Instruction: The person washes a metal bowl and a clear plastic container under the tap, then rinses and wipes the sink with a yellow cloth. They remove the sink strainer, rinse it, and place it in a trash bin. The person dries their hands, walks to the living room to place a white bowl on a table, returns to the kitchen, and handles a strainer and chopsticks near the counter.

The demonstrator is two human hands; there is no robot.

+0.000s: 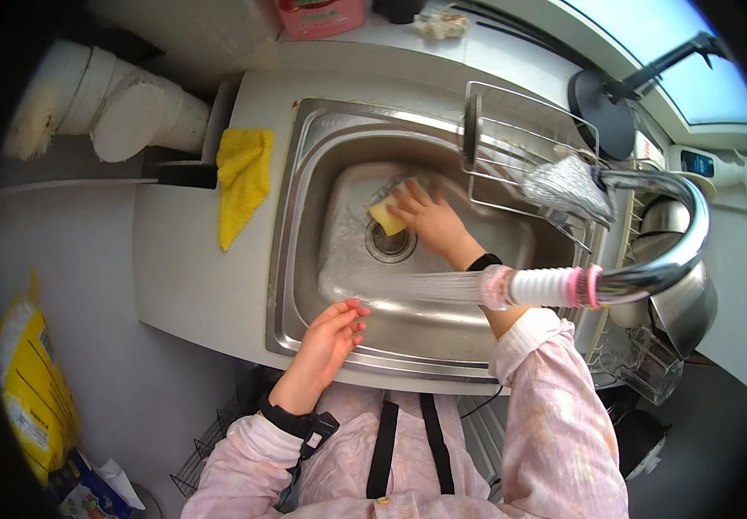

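Observation:
My right hand [426, 217] presses a yellow sponge [390, 211] against the floor of the stainless steel sink [347, 259], beside and partly over the drain strainer [391, 241]. The fingers lie spread on top of the sponge. Over the sink's near left edge, my left hand [332, 334] is held with its fingers loosely curled and nothing in it. Water sprays leftwards from the pink and white faucet extension [535, 287] and passes between my hands. The spray's landing place is blurred.
A wire rack [532, 123] hangs over the sink's far right side, with a silvery cloth [568, 188] beside it. A yellow cloth [242, 181] lies left of the sink. The curved chrome faucet [691, 220] reaches in from the right, before metal pots [685, 292] and a glass mug [652, 370].

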